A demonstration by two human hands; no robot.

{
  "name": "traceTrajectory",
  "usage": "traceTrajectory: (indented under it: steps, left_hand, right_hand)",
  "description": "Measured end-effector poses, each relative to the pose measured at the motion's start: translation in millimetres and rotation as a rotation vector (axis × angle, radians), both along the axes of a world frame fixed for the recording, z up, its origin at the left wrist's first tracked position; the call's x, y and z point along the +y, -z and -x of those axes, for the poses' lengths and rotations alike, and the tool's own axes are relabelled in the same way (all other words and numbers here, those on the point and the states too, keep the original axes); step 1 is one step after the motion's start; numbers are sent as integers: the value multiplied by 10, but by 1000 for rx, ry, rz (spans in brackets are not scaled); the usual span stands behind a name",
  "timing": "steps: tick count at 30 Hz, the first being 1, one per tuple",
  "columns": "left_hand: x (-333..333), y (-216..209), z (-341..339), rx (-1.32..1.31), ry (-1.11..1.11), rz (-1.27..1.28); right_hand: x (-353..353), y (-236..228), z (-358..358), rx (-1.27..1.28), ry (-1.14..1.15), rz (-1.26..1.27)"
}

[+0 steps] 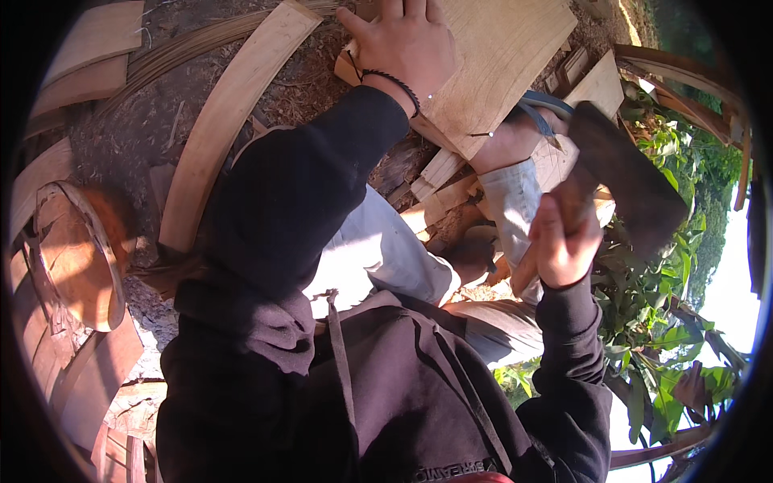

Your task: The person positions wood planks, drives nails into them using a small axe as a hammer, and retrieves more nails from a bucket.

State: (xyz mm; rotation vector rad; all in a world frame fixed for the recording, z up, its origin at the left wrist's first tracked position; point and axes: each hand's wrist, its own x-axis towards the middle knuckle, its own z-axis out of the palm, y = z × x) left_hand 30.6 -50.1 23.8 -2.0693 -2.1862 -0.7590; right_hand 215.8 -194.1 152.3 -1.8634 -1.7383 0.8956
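Hatchet w/ dark rusty metal head and short wooden handle (624, 181) is up in the air at right of view, head tilted, blade end toward lower right. Right hand (564, 241) is closed tight round the handle just below the head, fingers wrapped over it, black sleeve running down to lower edge.

Containers: none clearly seen; round reddish-brown wooden piece (76, 258) at left edge lies on the ground among stacked planks, can't tell if it's hollow or holds anything.

Pale flat wooden board w/ curved edge (491, 64) lies on the ground at top centre. Left hand (403, 40) rests on the board's left part, palm down, fingers spread flat toward top edge & partly cut off by frame; not gripping, just pressing. Thin black cord bracelet (394, 80) on that wrist.

Hatchet is well apart from left hand, to the right & lower in view, above the board's right corner area. Person's foot in blue-strap sandal (531, 121) sits on board's lower right edge, betw. board and hatchet. Long pale curved wooden plank (225, 121) lies on bare soil left of the arm. Green leafy plants (668, 322) along right side.
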Motion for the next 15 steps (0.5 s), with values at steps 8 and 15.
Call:
traceTrajectory:
  steps: [8, 15]
  left_hand:
    - [-22, 25, 47, 33, -21, -64]
    - [-46, -9, 128, -131, 41, 6]
  right_hand:
    - [322, -886, -64, 61, -104, -389]
    - [-511, -18, 160, 515, 250, -116]
